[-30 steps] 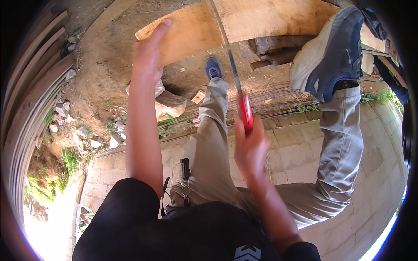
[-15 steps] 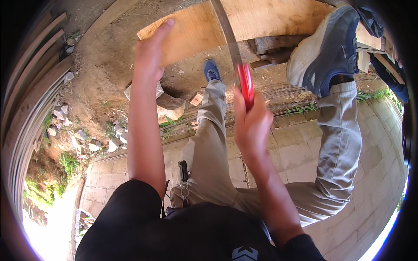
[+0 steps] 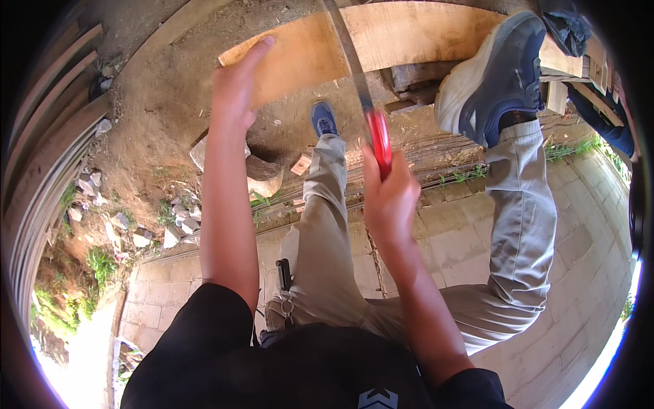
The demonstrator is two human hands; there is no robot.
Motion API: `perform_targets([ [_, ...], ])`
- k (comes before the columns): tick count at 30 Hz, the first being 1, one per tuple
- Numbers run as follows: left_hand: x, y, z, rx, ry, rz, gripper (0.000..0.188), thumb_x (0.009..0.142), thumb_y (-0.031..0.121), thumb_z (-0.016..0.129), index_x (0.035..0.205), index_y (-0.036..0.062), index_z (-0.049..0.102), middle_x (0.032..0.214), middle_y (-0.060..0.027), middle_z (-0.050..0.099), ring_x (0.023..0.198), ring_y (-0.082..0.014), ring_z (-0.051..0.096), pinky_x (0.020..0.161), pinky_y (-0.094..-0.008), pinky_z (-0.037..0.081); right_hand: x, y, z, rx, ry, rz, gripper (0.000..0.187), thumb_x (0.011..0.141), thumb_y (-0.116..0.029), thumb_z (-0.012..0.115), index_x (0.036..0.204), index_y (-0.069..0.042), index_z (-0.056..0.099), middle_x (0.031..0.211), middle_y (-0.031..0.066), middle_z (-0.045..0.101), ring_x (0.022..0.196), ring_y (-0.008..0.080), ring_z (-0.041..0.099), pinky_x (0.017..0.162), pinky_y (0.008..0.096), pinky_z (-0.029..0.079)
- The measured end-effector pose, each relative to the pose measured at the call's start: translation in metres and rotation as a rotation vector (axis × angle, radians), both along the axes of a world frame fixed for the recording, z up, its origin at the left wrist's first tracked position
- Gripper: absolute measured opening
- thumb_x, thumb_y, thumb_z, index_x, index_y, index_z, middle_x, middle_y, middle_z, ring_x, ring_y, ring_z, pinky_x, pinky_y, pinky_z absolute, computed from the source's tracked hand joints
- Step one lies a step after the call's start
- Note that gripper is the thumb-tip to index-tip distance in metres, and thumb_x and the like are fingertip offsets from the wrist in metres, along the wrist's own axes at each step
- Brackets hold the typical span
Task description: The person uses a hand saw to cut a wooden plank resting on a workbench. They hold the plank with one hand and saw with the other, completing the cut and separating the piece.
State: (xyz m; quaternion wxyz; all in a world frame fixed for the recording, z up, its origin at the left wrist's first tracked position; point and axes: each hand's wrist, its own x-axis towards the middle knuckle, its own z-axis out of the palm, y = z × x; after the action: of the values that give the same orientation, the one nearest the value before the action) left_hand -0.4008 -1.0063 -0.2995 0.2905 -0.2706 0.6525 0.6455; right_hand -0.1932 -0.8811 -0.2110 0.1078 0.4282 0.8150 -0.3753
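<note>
A light wooden board [image 3: 415, 34] runs across the top of the view. My left hand [image 3: 235, 88] grips its left end, thumb lying along the upper face and the other fingers hidden beneath. In my right hand [image 3: 394, 201] is the red handle of a handsaw [image 3: 351, 58], fingers wrapped round it. The saw's narrow dark blade crosses the board between my left hand and my raised shoe. That shoe [image 3: 494, 75], blue with a pale sole, presses on the board's right part.
Dark timber pieces [image 3: 422, 75] lie under the board. A cut log [image 3: 264, 176] and a small wood offcut [image 3: 301, 163] rest on the dirt. Stacked planks [image 3: 51, 157] line the left side, with broken stones [image 3: 180, 218] nearby. A block wall [image 3: 579, 232] curves along the lower right.
My right hand and the saw have shifted slightly down and toward me, showing more of the blade below the board. My left hand keeps its hold; the whole view has shifted slightly.
</note>
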Motion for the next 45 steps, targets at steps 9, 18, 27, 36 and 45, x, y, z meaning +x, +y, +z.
perform_targets([
  [9, 0.003, -0.007, -0.001, 0.004, -0.034, 0.018, 0.050, 0.077, 0.025, 0.086, 0.109, -0.0080, 0.066, 0.100, -0.0174, 0.070, 0.083, -0.0233, 0.071, 0.072, -0.0350, 0.060, 0.032, -0.021, 0.012, -0.027, -0.071, -0.059, 0.032, 0.091, -0.024, 0.072, 0.082, 0.000, 0.054, 0.071, 0.0214, 0.060, 0.057, 0.0395, 0.062, 0.049, 0.0463, 0.046],
  [18, 0.000, -0.007, -0.001, -0.035, 0.018, 0.011, 0.047, 0.080, 0.025, 0.084, 0.109, -0.0067, 0.066, 0.101, -0.0155, 0.070, 0.084, -0.0219, 0.071, 0.073, -0.0356, 0.059, 0.097, -0.037, 0.024, 0.017, -0.096, -0.064, 0.029, 0.093, -0.022, 0.071, 0.081, -0.001, 0.054, 0.066, 0.0200, 0.059, 0.054, 0.0362, 0.059, 0.051, 0.0442, 0.045],
  [27, -0.004, -0.003, 0.008, -0.108, -0.049, 0.016, 0.046, 0.080, 0.026, 0.083, 0.112, -0.0031, 0.066, 0.104, -0.0143, 0.070, 0.088, -0.0195, 0.070, 0.075, -0.0362, 0.057, 0.041, -0.012, 0.005, 0.047, 0.065, 0.023, 0.031, 0.092, -0.022, 0.072, 0.080, -0.001, 0.053, 0.063, 0.0198, 0.058, 0.052, 0.0344, 0.059, 0.049, 0.0443, 0.044],
  [36, -0.012, -0.008, 0.004, -0.004, -0.010, 0.011, 0.056, 0.076, 0.031, 0.086, 0.113, -0.0060, 0.066, 0.100, -0.0140, 0.070, 0.087, -0.0195, 0.069, 0.078, -0.0321, 0.055, 0.083, -0.042, 0.025, -0.149, -0.151, -0.109, 0.030, 0.091, -0.021, 0.072, 0.082, 0.000, 0.054, 0.065, 0.0218, 0.058, 0.059, 0.0427, 0.061, 0.053, 0.0483, 0.045],
  [45, -0.013, -0.015, -0.002, -0.169, -0.069, -0.065, 0.060, 0.077, 0.037, 0.084, 0.109, -0.0117, 0.066, 0.100, -0.0182, 0.070, 0.086, -0.0236, 0.069, 0.080, -0.0352, 0.054, 0.126, -0.033, 0.033, -0.015, -0.140, -0.009, 0.030, 0.089, -0.019, 0.074, 0.081, 0.001, 0.053, 0.068, 0.0220, 0.058, 0.059, 0.0408, 0.061, 0.052, 0.0468, 0.045],
])
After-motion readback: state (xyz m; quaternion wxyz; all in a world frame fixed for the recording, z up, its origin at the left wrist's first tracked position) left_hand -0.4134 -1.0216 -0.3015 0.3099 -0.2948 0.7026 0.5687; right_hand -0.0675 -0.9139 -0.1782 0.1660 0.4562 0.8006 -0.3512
